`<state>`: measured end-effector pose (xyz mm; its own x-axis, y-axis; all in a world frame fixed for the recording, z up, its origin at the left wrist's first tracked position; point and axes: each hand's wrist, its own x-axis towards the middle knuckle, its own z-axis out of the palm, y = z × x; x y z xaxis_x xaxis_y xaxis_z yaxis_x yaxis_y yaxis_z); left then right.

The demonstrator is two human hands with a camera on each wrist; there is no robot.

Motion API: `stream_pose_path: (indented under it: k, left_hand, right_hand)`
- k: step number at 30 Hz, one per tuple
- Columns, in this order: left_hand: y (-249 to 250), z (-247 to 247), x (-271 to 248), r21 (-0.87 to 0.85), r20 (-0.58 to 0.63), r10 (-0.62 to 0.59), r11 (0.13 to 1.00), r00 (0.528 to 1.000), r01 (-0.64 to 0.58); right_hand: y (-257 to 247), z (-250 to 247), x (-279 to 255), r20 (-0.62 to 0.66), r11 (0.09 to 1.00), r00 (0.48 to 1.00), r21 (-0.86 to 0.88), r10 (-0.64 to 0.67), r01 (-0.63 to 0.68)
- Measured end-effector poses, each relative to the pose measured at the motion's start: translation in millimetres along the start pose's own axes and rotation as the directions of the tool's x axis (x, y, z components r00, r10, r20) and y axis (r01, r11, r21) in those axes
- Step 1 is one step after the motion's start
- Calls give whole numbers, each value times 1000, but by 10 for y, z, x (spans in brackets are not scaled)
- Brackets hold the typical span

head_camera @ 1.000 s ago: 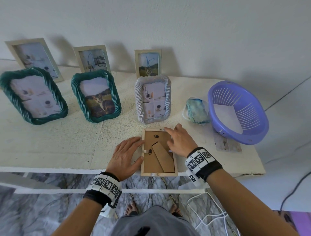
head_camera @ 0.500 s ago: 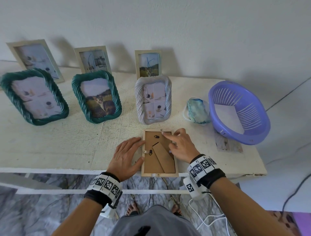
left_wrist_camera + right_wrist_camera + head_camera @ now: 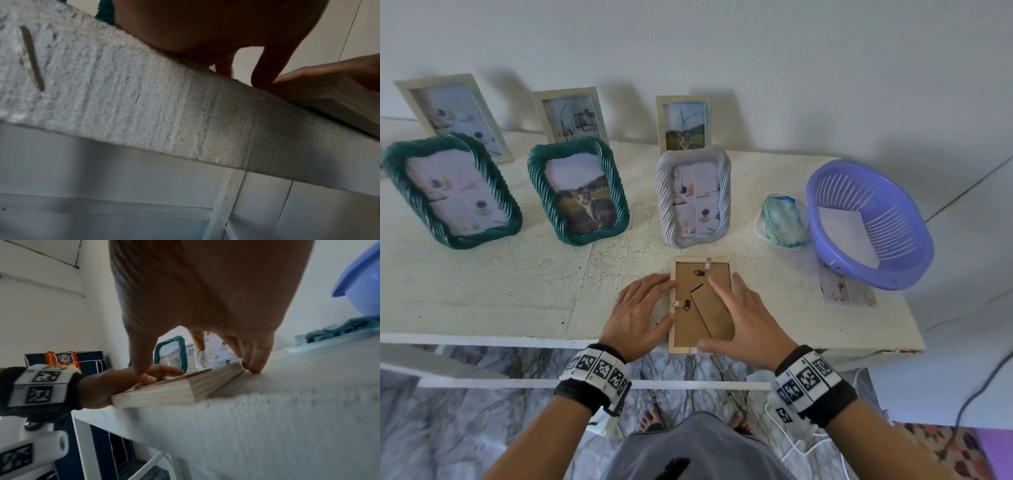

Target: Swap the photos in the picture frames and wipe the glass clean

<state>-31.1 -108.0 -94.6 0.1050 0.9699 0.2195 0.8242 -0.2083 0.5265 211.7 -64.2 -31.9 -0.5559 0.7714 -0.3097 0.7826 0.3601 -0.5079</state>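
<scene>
A light wooden picture frame [image 3: 685,329] lies face down near the table's front edge, its brown backing and folded stand [image 3: 714,315] facing up. My left hand [image 3: 664,301] lies flat on the table, its straight fingers touching the frame's left edge. My right hand [image 3: 717,313] is spread over the frame: thumb at the bottom edge, index finger across the backing, other fingers [image 3: 255,365] down on the table at the right edge. In the right wrist view the frame [image 3: 164,394] overhangs the table edge slightly. The glass side is hidden.
Two green rope frames [image 3: 452,192] [image 3: 578,192] and a white rope frame [image 3: 693,198] stand mid-table, with three pale frames [image 3: 683,123] behind by the wall. A blue-green cloth [image 3: 786,219] lies beside a purple basket [image 3: 893,260] holding a white sheet. A loose photo [image 3: 846,291] lies by the basket.
My right hand has left the clip at the frame's top, drawn back toward me and spread over the backing. The left hand and the frame have stayed put.
</scene>
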Motion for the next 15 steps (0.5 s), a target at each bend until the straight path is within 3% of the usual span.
stream_pose_path:
  k: [5, 15]
  left_hand:
    - [15, -10, 7, 0, -2, -2, 1000, 1000, 2]
    - [26, -23, -4, 6, 20, -17, 1000, 1000, 17]
  right_hand:
    - [-7, 103, -26, -14, 998, 1000, -64, 4, -5]
    - [-57, 254, -26, -132, 999, 991, 47, 14, -7]
